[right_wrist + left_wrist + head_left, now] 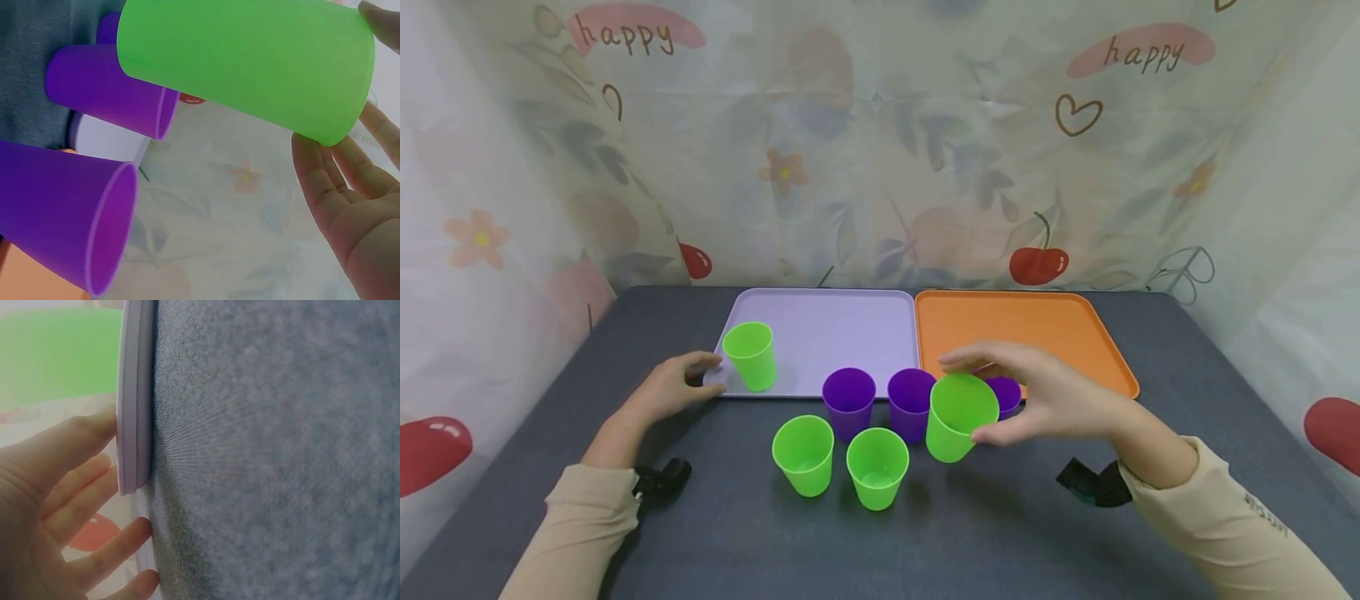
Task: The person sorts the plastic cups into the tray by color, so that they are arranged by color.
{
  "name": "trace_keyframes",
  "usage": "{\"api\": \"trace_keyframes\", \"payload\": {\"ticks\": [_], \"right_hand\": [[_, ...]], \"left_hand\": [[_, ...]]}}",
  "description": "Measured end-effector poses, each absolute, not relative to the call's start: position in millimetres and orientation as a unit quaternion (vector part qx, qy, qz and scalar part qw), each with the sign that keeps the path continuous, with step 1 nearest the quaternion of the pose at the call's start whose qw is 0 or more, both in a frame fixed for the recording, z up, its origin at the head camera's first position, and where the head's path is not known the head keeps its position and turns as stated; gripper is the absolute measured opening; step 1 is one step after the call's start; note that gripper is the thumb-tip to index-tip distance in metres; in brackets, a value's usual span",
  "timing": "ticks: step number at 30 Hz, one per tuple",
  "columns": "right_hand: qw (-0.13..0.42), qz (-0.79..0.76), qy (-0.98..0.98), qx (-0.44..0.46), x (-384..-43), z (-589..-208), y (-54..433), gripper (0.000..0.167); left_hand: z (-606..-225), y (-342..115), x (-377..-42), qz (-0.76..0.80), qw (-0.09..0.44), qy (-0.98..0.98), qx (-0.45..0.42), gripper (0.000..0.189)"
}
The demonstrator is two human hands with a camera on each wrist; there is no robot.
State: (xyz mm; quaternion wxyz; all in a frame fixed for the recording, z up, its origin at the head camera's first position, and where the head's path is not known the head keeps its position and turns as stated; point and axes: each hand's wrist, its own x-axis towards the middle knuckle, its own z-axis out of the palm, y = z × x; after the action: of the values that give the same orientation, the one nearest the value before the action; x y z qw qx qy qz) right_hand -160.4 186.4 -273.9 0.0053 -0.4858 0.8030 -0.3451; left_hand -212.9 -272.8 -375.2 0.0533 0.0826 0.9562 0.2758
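Note:
My right hand (1048,392) grips a light green cup (958,421) near its rim, thumb on one side and fingers on the other. The cup overlaps the purple cups behind it; in the right wrist view the held green cup (244,62) appears above a purple cup (69,212). At the lavender tray's (842,333) front left corner is my left hand (670,387), fingers loosely spread, with the thumb at the tray edge (134,425) in the left wrist view. A green cup (752,358) stands upright on that tray, just beyond these fingertips.
Two more green cups, one at left (805,458) and one at right (877,471), stand nearest me. Behind them is a row of purple cups (848,404), close to the tray edges. An orange tray (1060,333) adjoins the lavender one, before a printed curtain (865,167).

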Motion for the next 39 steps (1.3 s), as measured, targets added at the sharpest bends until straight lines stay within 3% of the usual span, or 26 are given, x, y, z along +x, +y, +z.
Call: {"api": "trace_keyframes", "payload": {"ticks": [16, 39], "right_hand": [[-0.013, -0.336, 0.812, -0.477, -173.2, -253.9, 181.9, 0.061], [0.002, -0.335, 0.816, -0.471, -190.7, -237.5, 169.0, 0.059]], "left_hand": [[-375.9, -273.4, -213.6, 0.278, 0.045, 0.955, 0.089, 0.055], [-379.9, -272.1, -216.7, 0.275, 0.045, 0.958, 0.070, 0.054]]}}
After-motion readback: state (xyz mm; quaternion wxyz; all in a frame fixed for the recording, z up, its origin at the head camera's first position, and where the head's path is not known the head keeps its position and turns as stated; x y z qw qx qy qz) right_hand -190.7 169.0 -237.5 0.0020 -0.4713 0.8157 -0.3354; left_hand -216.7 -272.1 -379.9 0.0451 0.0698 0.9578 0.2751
